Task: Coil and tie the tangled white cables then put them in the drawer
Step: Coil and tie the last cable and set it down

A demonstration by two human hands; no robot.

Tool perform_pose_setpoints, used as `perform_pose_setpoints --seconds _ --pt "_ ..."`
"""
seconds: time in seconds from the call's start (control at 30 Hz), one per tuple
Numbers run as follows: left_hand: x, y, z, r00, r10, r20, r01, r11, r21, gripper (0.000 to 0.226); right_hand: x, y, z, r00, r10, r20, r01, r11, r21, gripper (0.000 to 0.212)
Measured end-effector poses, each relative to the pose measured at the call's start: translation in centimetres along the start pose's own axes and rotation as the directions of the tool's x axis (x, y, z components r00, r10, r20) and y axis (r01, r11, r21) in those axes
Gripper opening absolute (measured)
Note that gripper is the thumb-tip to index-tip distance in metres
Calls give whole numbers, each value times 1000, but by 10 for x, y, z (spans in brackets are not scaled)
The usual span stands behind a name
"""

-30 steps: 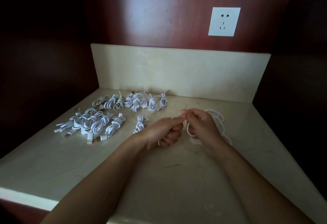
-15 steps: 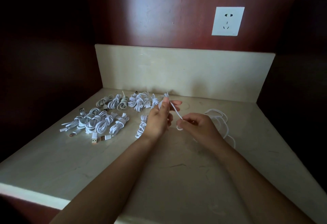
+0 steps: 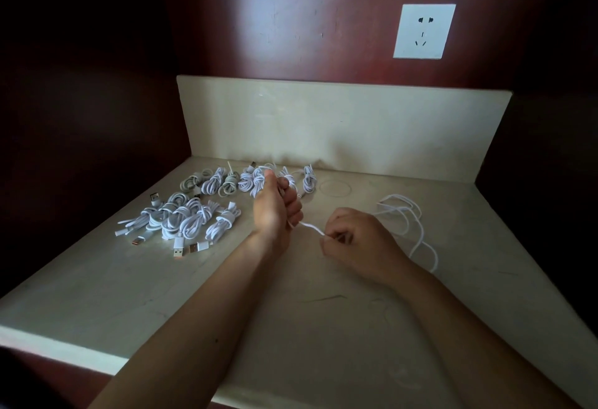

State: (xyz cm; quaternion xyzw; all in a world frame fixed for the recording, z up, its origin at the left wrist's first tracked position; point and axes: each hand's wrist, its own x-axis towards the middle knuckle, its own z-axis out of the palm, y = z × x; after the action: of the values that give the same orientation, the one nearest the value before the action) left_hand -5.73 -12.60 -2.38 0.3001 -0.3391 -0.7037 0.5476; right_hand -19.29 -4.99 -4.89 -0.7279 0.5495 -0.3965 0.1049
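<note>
Cable (image 3: 310,228), thin white (loose loops at right), taut between gripping left hand (image 3: 275,211) and pinching right hand (image 3: 360,245).

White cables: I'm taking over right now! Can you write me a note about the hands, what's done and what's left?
Left hand grips the loose cable; right hand pinches it further along; the rest trails on the counter.
Done: tied bundles lie at the counter's left.
Left: coil and tie this cable, then put all in the drawer, not in view.
</note>
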Motion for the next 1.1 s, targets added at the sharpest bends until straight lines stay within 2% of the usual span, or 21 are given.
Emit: perform_pose_setpoints --seconds 0.07,0.17,0.3,0.4,0.47,0.5,0.67,0.77,0.87,0.97,1.03,1.1 --pt "2 0 -1 1000 -19 -14 20 997 81 42 1 -1 1 998 -18 -58 24 994 109 18" --pt "2 -2 0 991 -134 13 129 972 196 34 2 -5 0 991 -41 -125 72 965 252 16" --pt "-3 -7 5 968 -242 65 204 912 356 24 2 -10 -5 990 -11 -142 63 930 363 11" --pt "-7 -16 3 949 -291 117 178 806 564 45 3 -12 -9 991 44 -125 12 910 414 15" --pt "-7 -18 -1 933 -317 169 147 766 626 64 4 -9 -10 990 41 -135 14 925 379 16" --pt "-8 -16 -2 920 -338 200 141 759 635 66 4 -8 -11 989 31 -142 21 935 353 16" --pt "-15 -11 1 757 -567 324 241 703 669 62 8 3 -10 956 44 -290 24 974 226 6" --pt "-22 -10 6 683 -643 345 237 643 728 67 10 6 -14 927 95 -364 10 961 276 23" --pt "-27 -9 8 654 -650 386 155 615 773 59 10 4 -15 935 116 -335 12 935 356 32" --pt "-30 -6 6 661 -620 422 70 610 789 49 11 3 -14 938 143 -317 3 908 419 27" --pt "-31 -6 6 686 -579 441 38 634 773 50 12 6 -15 932 154 -329 -5 910 414 23" --pt "-30 -8 8 758 -469 454 -27 672 740 51 11 9 -16 923 188 -336 -28 903 429 16"
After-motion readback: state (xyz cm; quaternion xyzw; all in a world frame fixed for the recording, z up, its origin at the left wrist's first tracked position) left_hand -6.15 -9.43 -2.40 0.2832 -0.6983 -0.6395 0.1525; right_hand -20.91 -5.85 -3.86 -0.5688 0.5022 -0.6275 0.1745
